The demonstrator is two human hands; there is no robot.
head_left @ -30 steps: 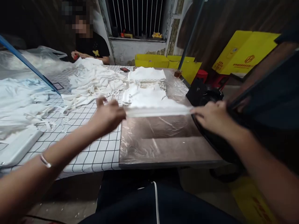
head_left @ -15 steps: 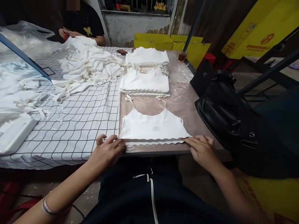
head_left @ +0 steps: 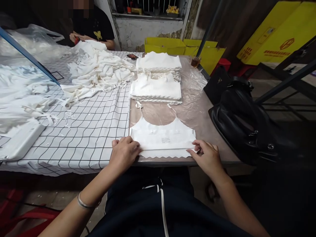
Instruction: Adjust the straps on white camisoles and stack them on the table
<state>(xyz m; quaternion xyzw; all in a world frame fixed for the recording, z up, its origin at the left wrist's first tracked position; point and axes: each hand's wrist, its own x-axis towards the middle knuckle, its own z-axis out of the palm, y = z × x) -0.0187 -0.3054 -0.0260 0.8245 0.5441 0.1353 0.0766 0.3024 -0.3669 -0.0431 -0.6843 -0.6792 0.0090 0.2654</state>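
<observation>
A white camisole top (head_left: 163, 136) with a scalloped hem lies flat on the plastic-covered brown table (head_left: 204, 125), straps pointing away from me. My left hand (head_left: 124, 151) pinches its lower left corner at the hem. My right hand (head_left: 207, 156) pinches the lower right corner. The hem's top layer looks drawn up a little between both hands. Beyond it sit two neat stacks of folded white tops (head_left: 156, 89) (head_left: 159, 62).
A loose heap of white garments (head_left: 96, 74) covers the checked cloth (head_left: 86, 131) at left. A black handbag (head_left: 244, 121) rests at the table's right edge. Another person's hands (head_left: 80, 38) work at the far left. A glass of tea (head_left: 196, 61) and yellow boxes (head_left: 182, 49) stand behind.
Both hands brought the white top down from the air and laid it flat near the table's front edge. They now grip its bottom corners and have drawn slightly inward.
</observation>
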